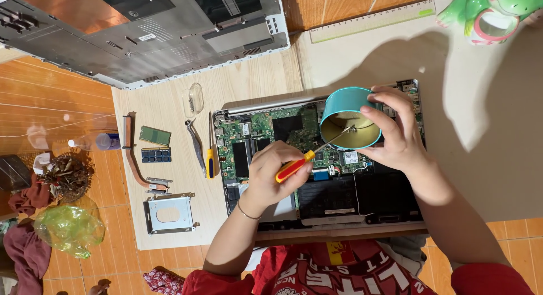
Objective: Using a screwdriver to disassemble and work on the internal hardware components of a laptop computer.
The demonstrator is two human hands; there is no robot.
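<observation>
Head view looked straight down on an opened laptop point(339, 187) lying on a pale wooden surface point(164, 103), its green circuit board and black battery exposed. The left hand point(277, 173) was clamped around a screwdriver point(294, 166) with a red and yellow handle, whose metal shaft reached up into the mouth of a teal cup point(348, 117). The right hand point(396, 131) was closed on that cup, fingers wrapped over its rim and side, holding it tilted above the upper right part of the board so that its yellowish inside faced the camera.

Left of the laptop lay a second screwdriver with a yellow handle point(210, 162) and, just beside it, metal tweezers point(195, 145). Farther left sat 2 memory modules point(155, 145), a copper heat pipe point(131, 153) and a metal drive bracket point(168, 213). A small clear dish point(193, 98) stood above the tweezers. The laptop's grey bottom cover point(141, 35) rested at the top left, a translucent ruler point(370, 21) at the top, and a green ceramic figure point(489, 12) in the top right corner.
</observation>
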